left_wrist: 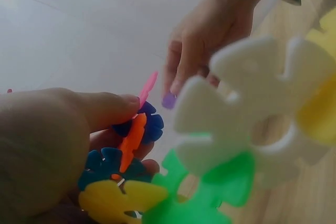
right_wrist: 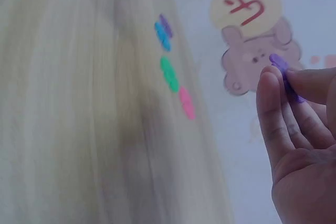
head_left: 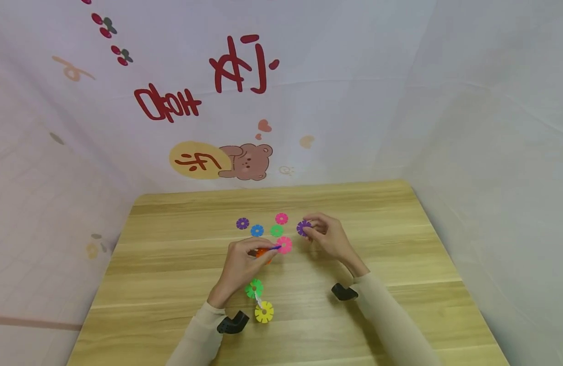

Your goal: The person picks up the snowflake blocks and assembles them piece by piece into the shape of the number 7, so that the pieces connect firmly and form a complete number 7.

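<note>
A chain of interlocked plastic snowflake discs runs through my left hand, whose thumb and fingers pinch its dark blue disc. From that disc a pink disc sticks out at the free end. Behind it come an orange disc, a teal disc, then yellow, green, white and a yellow disc at the near end. My right hand pinches a single purple disc by thumb and fingertips, to the right of the pink disc and apart from it.
Beyond the hands, loose discs lie on the wooden table: purple, blue, green and pink. A white printed curtain hangs behind the table and at both sides.
</note>
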`<state>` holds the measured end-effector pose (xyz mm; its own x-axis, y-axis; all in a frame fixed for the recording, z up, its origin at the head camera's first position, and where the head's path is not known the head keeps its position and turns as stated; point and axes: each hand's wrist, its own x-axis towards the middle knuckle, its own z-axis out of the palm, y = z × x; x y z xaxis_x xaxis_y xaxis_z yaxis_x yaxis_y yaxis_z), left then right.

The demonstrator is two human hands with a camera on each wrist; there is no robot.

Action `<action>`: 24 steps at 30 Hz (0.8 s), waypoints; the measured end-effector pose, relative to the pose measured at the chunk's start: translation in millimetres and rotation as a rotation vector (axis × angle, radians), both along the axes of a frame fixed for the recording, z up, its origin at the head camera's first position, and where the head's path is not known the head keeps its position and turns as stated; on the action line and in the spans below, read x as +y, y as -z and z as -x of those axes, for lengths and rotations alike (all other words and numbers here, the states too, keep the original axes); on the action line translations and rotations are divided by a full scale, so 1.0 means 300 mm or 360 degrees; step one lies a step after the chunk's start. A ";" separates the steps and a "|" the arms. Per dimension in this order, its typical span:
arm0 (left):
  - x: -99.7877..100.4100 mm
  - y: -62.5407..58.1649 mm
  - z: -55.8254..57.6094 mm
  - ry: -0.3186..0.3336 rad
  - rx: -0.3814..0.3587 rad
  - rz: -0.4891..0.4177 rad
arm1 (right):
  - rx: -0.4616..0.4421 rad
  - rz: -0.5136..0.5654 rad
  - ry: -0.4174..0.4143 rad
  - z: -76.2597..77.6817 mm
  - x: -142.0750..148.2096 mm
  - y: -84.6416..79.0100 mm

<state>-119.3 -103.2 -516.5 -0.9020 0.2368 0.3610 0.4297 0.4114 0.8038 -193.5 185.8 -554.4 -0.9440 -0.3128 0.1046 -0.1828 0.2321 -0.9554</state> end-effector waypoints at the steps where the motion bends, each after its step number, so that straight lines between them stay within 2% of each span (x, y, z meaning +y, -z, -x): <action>1: 0.001 0.000 0.001 0.0004 0.0003 -0.0003 | 0.0014 0.0028 0.0007 -0.015 0.002 -0.009; 7: 0.005 -0.001 0.003 0.0022 0.0000 -0.0015 | 0.0064 0.0175 0.0009 -0.098 0.012 -0.048; 11: 0.009 -0.008 0.001 0.0032 -0.0002 -0.0019 | 0.0108 0.0215 -0.0025 -0.135 0.010 -0.057; 17: 0.017 -0.015 -0.002 0.0062 0.0017 -0.0029 | 0.0221 0.0246 -0.0081 -0.160 -0.003 -0.059; 24: 0.016 -0.022 -0.004 0.0091 0.0010 -0.0040 | 0.0266 0.0227 -0.0103 -0.170 -0.021 -0.068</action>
<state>-118.3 -98.5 -509.9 -0.8850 0.2788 0.3729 0.4569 0.3654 0.8110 -142.6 179.5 -534.0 -0.8884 -0.3429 0.3052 -0.3512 0.0796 -0.9329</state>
